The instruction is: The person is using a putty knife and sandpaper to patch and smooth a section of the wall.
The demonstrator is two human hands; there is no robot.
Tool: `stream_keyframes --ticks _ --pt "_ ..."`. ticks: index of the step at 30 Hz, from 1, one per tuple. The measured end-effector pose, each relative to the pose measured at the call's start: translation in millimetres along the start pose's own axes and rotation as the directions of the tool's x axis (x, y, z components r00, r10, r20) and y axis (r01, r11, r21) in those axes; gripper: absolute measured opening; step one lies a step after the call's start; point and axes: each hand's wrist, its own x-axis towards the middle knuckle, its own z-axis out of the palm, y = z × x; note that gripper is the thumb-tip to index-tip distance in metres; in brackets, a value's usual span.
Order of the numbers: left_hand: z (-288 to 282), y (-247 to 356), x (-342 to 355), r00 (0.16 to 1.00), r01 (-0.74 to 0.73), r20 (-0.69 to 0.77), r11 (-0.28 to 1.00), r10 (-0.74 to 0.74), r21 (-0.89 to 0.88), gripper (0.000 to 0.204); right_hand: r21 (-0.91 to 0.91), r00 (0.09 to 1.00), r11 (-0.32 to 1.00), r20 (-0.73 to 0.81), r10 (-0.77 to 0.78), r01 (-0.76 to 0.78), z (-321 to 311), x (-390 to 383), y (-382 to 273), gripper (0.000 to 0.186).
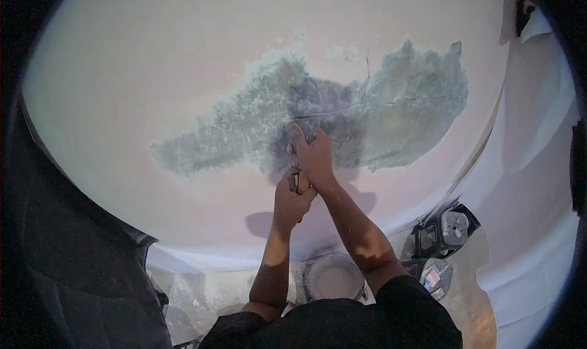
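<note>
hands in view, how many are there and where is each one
2. The left hand is on the handle end of the scraper; the right hand is farther up it, before the grey wall patch. No others show.

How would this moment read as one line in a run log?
left grip: on tan handle | right grip: farther up, by blade | blade: at grey patch on pale wall | bucket: lower down
</note>
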Motion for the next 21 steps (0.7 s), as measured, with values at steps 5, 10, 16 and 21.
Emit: stream_keyframes --ticks 5,10,16,21 --pt "-3.8 7.9 -2.7 0.999 0.050 -0.001 0.998 -0.050 -0.040 0.027 -0.042 1.000 0.999 0.023 0.006 -0.005 0.9 -2.6 -7.7 0.027" --pt "-2.2 11.4 -6.5 0.997 0.083 0.004 0.995 -0.083 -0.048 0.025 -0.016 0.998 0.998 -0.040 -0.057 0.056 0.5 -4.0 -1.2 0.027" --pt "-4.7 0.0 -3.1 0.999 0.009 0.033 0.991 -0.005 -0.134 0.024 0.002 0.998 0.999 0.045 0.038 -0.038 -0.7 -7.0 -9.4 0.028" --pt "-7.0 8.6 -2.3 1.000 0.010 0.001 0.999 -0.010 -0.034 0.025 0.116 0.998 0.993 0.065 0.022 -0.030 -3.2 -13.1 -37.7 0.028"
